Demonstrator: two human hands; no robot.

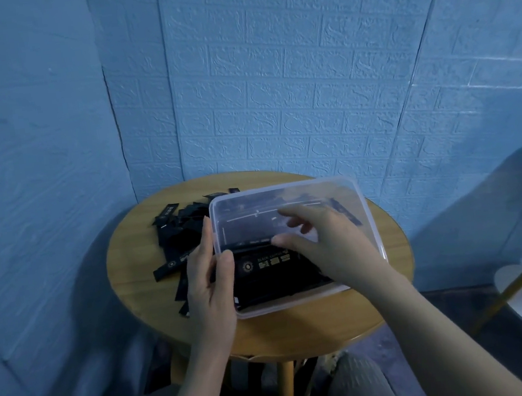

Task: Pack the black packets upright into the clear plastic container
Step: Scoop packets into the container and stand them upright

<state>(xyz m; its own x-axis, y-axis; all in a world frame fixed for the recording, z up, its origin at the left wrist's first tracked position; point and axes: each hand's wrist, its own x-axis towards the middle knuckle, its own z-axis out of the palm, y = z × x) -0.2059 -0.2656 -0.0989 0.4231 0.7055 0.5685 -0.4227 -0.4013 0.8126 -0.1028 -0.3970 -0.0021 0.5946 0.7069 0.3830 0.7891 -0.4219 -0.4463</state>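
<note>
Head cam view looks down on a small round wooden table (147, 244) with a clear rectangular plastic container (367, 217) sitting on it, tipped up a bit toward the camera. Left hand (209, 286) grips the container's left wall, thumb hooked over the rim and the other fingers wrapped along the outside. Right hand (328, 248) is reaching inside with its fingers spread and only loosely bent, thumb tip touching the top edge of the black packets (272, 272) already packed at the near end. Can't really tell if it's pinching one or just pressing on them, since the fingertips are motion-blurred.

Those packed ones stand on edge in a tight row, and the front one has some pale print I can't read. No way to count them, they blend into one dark block. A loose pile of black packets (175, 238) lies on the table just left of the container, overlapping too much to count, and part of it is hidden behind the container wall and the left hand. At least one more shows through the far right side.

One container, two hands.
</note>
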